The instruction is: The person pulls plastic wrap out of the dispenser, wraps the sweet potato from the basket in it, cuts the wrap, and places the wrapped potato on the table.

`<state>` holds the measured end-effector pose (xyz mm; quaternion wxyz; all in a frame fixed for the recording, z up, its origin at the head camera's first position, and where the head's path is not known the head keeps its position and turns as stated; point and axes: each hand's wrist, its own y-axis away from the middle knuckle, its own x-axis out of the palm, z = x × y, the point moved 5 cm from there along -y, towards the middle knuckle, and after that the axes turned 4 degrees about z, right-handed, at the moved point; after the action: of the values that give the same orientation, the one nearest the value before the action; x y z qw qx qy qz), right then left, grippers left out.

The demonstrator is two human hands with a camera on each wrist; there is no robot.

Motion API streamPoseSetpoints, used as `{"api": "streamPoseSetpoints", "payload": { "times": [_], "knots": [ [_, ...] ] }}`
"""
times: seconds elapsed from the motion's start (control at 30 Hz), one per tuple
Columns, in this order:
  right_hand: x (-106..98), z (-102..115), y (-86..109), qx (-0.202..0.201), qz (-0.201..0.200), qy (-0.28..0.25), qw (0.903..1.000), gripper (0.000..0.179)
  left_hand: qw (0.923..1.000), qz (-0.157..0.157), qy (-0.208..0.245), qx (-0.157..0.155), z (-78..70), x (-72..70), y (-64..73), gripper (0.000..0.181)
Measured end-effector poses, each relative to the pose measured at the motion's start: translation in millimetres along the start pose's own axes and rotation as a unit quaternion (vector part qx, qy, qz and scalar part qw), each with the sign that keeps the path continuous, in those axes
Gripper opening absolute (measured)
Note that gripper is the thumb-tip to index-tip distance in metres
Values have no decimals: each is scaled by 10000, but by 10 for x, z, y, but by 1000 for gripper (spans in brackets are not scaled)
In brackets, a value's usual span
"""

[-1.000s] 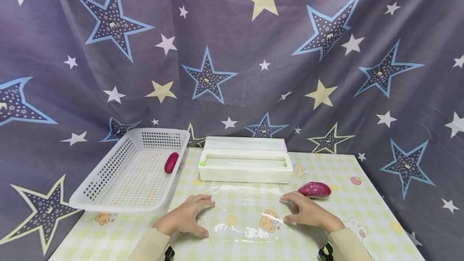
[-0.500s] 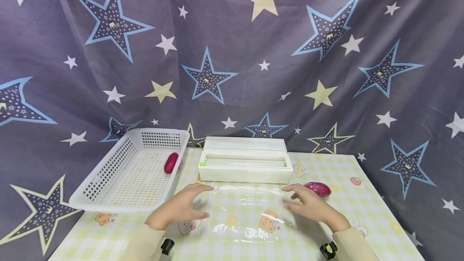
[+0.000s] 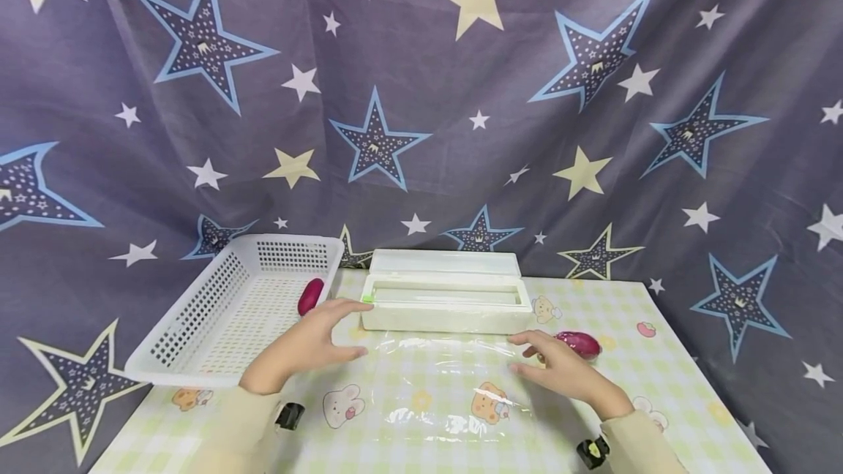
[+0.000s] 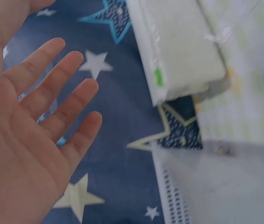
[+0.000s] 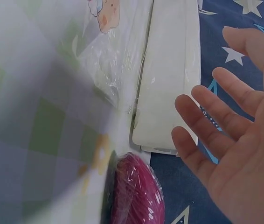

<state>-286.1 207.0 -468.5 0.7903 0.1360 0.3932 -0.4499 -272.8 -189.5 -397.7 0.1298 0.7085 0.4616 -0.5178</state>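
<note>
A sheet of clear cling film (image 3: pixel 441 386) lies on the table in front of a white cling film box (image 3: pixel 448 318) whose lid is raised. My left hand (image 3: pixel 306 342) hovers near the box's left front corner, fingers relaxed and nothing in them. Over the film's right side is my right hand (image 3: pixel 560 368), thumb and fingers spread and holding nothing. Just beyond it rests a magenta, sweet-potato-shaped piece (image 3: pixel 579 344), wrapped in shiny clear film in the right wrist view. A similar magenta piece (image 3: pixel 310 297) lies inside the white basket (image 3: pixel 263 379).
The basket takes up the left of the table, close to my left forearm. A checked cloth with cartoon prints (image 3: pixel 658 357) covers the table. Behind it hangs a dark curtain (image 3: pixel 421 64) with stars.
My left hand has moved away from the film's left edge, up and left toward the basket and box. The right hand has shifted only slightly. The film stays in place.
</note>
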Motion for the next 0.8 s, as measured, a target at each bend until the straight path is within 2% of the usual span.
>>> {"api": "streamPoseSetpoints", "payload": {
  "times": [0.17, 0.37, 0.57, 0.8],
  "knots": [
    [14, 20, -24, -17, 23, -142, 9999, 42, 9995, -299, -93, -89, 129, -302, -26, 62],
    [39, 17, -47, -37, 10, -186, 9998, 40, 9966, -777, -187, -199, 359, -623, -40, 55],
    [44, 21, -61, -40, -68, -114, 9999, 37, 9941, -983, -102, -448, 587, -776, -38, 49],
    [67, 78, -87, -102, -29, -379, 9992, 36, 9887, -1014, 451, -1005, 874, -838, -53, 47]
  ]
}}
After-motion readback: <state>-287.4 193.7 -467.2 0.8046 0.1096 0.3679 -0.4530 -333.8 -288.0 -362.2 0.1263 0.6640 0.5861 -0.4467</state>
